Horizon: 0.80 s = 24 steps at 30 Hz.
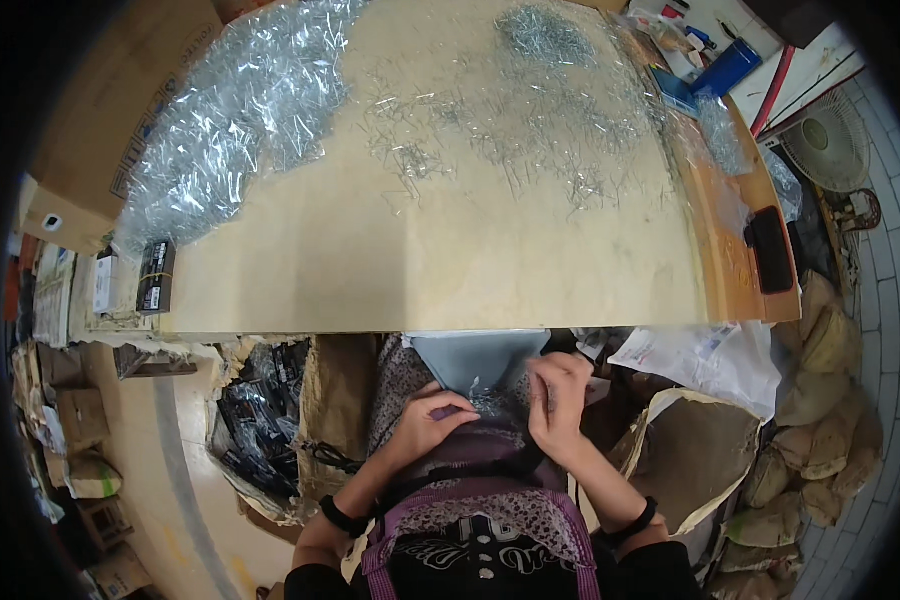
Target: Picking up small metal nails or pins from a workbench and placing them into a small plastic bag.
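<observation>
Grey sheet between surface edge and lap, likely there to catch the shiny bits at its near end; left hand and right hand flank them, fingers curled, can't tell if clamped on anything; 1 big shiny pile and loose wire pieces farther back, presumably within reach

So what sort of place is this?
Probably a small workshop or packing room, judging by the glossy pile of what look like clear packets and the thin, wire-like metal pieces on the worktable, plus the sacks heaped along the right.
</observation>
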Tool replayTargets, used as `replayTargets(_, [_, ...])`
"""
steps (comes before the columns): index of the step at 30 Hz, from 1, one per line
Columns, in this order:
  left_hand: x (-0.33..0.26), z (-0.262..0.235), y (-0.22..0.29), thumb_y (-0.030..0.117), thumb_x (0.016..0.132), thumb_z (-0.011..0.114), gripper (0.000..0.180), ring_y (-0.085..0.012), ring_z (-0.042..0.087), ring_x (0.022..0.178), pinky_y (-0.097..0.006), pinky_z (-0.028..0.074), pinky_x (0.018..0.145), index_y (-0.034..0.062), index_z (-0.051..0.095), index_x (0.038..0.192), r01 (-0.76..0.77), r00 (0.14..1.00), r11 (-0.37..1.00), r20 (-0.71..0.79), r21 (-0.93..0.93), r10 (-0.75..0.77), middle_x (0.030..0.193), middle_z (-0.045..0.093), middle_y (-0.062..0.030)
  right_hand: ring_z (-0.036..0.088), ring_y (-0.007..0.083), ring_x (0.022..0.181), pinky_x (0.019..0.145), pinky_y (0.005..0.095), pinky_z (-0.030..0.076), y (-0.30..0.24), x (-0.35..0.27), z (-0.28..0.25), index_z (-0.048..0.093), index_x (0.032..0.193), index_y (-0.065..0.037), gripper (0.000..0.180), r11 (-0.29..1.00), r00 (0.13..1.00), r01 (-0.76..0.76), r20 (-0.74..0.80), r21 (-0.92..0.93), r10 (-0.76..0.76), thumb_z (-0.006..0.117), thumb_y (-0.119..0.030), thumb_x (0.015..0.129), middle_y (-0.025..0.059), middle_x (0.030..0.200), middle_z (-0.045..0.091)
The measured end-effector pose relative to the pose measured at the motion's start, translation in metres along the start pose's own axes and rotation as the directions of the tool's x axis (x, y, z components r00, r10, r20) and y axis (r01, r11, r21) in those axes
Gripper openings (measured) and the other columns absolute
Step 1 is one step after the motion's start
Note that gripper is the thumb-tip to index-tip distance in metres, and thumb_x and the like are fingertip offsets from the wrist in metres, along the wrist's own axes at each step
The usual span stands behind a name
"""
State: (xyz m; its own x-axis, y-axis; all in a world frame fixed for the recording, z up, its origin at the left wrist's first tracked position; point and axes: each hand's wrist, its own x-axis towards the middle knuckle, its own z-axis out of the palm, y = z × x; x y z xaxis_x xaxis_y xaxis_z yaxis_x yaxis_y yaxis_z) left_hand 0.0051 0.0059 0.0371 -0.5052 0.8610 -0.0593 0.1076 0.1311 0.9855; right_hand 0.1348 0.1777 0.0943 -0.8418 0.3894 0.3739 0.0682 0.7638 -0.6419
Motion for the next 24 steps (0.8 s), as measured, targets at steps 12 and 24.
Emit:
replayTargets(12, [0.002, 0.0, -0.007, 0.006, 0.078, 0.075, 0.009, -0.0171, 0.06, 0.079, -0.029, 0.049, 0.074, 0.0043, 0.072, 0.086, -0.009, 1.0, 0.997, 0.025, 0.077, 0.007, 0.084, 0.068, -0.0054, 0.053, 0.0381, 0.107, 0.092, 0.0421, 0.043, 0.02, -0.037, 0.025, 0.054, 0.125, -0.015, 0.045, 0.915, 0.845, -0.355, 0.483, 0.19, 0.228, 0.071, -0.024, 0.083, 0.018, 0.111, 0.053])
replayTargets(24, [-0.001, -0.014, 0.0, 0.008, 0.083, 0.071, 0.028, -0.0177, 0.065, 0.095, -0.03, 0.049, 0.089, 0.0024, 0.064, 0.11, 0.059, 0.909, 0.998, 0.414, -0.027, -0.042, 0.098, 0.07, -0.0102, 0.064, 0.0326, 0.088, 0.075, 0.0371, 0.05, 0.033, -0.05, 0.034, 0.064, 0.099, -0.004, 0.015, 0.853, 0.824, -0.395, 0.542, 0.343, 0.164, 0.064, -0.003, 0.084, 0.0142, 0.094, 0.064])
